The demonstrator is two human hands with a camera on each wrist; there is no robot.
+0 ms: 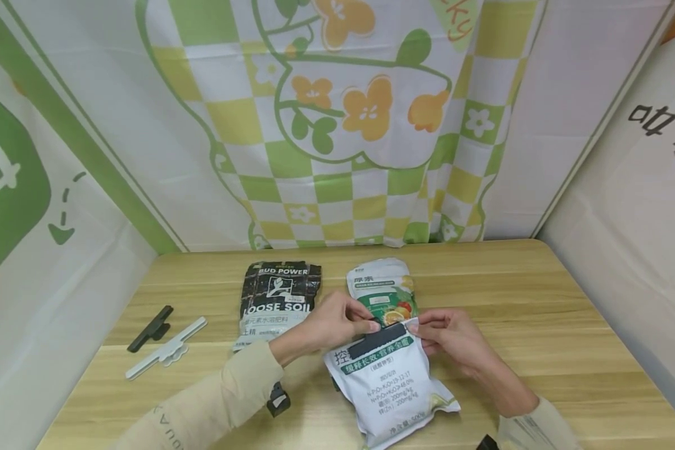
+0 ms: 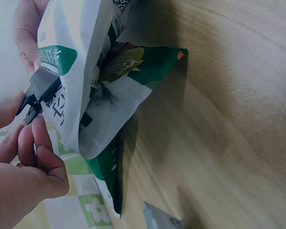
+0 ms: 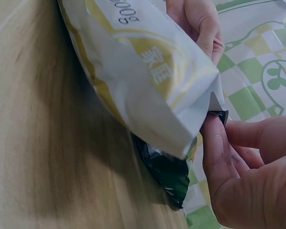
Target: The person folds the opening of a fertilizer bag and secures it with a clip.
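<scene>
A white fertilizer bag (image 1: 390, 394) with green and black print tilts up from the table, held by both hands. Across its top edge lies a black bag clip (image 1: 378, 340). My left hand (image 1: 332, 322) pinches the clip's handle between thumb and fingers, seen closer in the left wrist view, where the clip (image 2: 45, 83) meets the folded bag top. At the bag's upper right corner, my right hand (image 1: 450, 337) pinches the edge. The right wrist view shows a small dark piece between that hand's (image 3: 250, 167) thumb and finger; its kind is unclear.
Behind the bag lies a green and white pouch (image 1: 379, 290) with fruit pictures. A black soil bag (image 1: 281, 290) lies to its left. Farther left, a black clip (image 1: 150, 328) and a white clip (image 1: 167, 348) rest on the wooden table (image 1: 517, 300). Printed cloth surrounds the table.
</scene>
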